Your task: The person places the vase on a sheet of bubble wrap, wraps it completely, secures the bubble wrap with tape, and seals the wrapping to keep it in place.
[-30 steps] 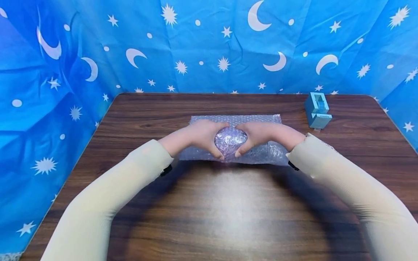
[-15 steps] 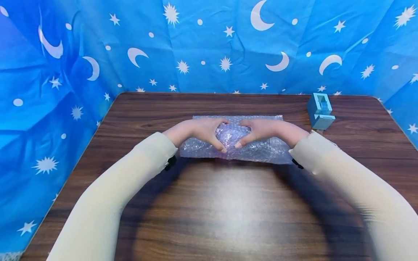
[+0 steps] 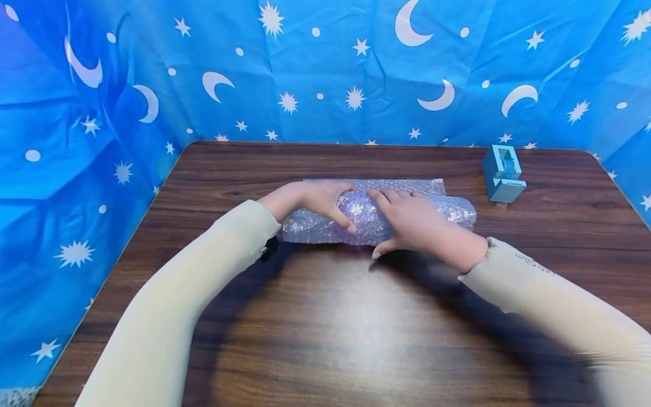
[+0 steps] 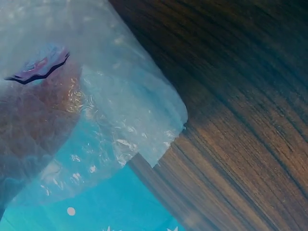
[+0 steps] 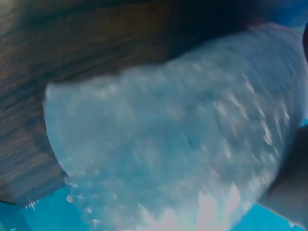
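Bubble wrap (image 3: 366, 217) lies rolled into a loose bundle near the middle of the table, its far flap still flat behind. A pinkish-purple shiny thing bulges inside it; through the clear film in the left wrist view shows a purple patch with a dark wavy edge (image 4: 45, 72). My left hand (image 3: 322, 199) grips the bulge from the left, thumb in front and fingers behind. Across the right part of the roll, my right hand (image 3: 414, 223) rests with fingers spread on top and its thumb out at the near edge. The right wrist view shows the roll's open end (image 5: 53, 130).
A light-blue tape dispenser (image 3: 503, 175) stands at the back right of the brown wooden table (image 3: 325, 328). Behind and to the left hangs a blue cloth (image 3: 315, 68) with white moons and stars.
Both hands first cupped the bulge from either side. My right hand has since moved off its side onto the right part of the wrap, which now stands rolled up there. The left hand keeps its place.
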A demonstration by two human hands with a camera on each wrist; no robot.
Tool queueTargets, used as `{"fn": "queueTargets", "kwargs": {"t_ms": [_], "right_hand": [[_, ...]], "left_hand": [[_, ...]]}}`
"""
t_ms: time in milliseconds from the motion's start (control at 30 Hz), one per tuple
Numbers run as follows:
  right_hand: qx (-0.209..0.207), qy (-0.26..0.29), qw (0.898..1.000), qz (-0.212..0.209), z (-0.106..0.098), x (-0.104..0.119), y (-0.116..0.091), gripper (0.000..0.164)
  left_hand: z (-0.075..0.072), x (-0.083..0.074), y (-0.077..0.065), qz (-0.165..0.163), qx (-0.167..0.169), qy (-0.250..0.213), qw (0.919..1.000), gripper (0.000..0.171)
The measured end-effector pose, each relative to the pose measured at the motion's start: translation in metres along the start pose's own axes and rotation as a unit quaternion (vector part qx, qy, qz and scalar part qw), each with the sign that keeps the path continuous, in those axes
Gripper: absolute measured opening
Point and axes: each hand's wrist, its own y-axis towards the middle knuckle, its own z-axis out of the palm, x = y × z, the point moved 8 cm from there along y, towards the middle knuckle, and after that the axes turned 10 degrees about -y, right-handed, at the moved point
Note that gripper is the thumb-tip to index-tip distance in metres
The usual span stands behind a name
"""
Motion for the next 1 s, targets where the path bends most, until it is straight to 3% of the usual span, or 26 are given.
{"fn": "queueTargets", "kwargs": {"t_ms": [200,333,433,533,600,767,933,1000], "right_hand": [[-0.023,-0.021,0.999,0.001,0.003,0.002,0.012,0.107],[-0.008,-0.001,1.000,-0.003,0.004,-0.001,0.019,0.106],[0.014,0.012,1.000,-0.009,0.004,-0.005,0.024,0.107],[0.035,0.022,0.999,-0.018,0.004,-0.008,0.030,0.107],[0.052,0.027,0.998,-0.022,0.005,-0.011,0.034,0.107],[0.088,0.034,0.995,-0.025,0.005,-0.016,0.043,0.104],[0.104,0.063,0.992,-0.025,0.005,-0.021,0.047,0.100],[0.117,0.079,0.990,-0.020,0.007,-0.024,0.049,0.100]], "left_hand": [[-0.002,0.003,-0.002,-0.014,0.006,-0.010,0.9998,0.103],[-0.006,0.003,-0.007,-0.024,0.000,0.005,0.9997,0.102],[-0.008,0.000,-0.014,-0.027,-0.019,0.025,0.9991,0.100],[-0.009,-0.007,-0.023,-0.023,-0.066,0.074,0.9948,0.094],[-0.007,-0.013,-0.030,-0.024,-0.109,0.122,0.9861,0.088],[0.007,-0.034,-0.041,-0.018,-0.210,0.223,0.9517,0.077],[0.024,-0.045,-0.041,0.000,-0.264,0.265,0.9276,0.089],[0.029,-0.045,-0.038,0.012,-0.285,0.293,0.9127,0.098]]}}
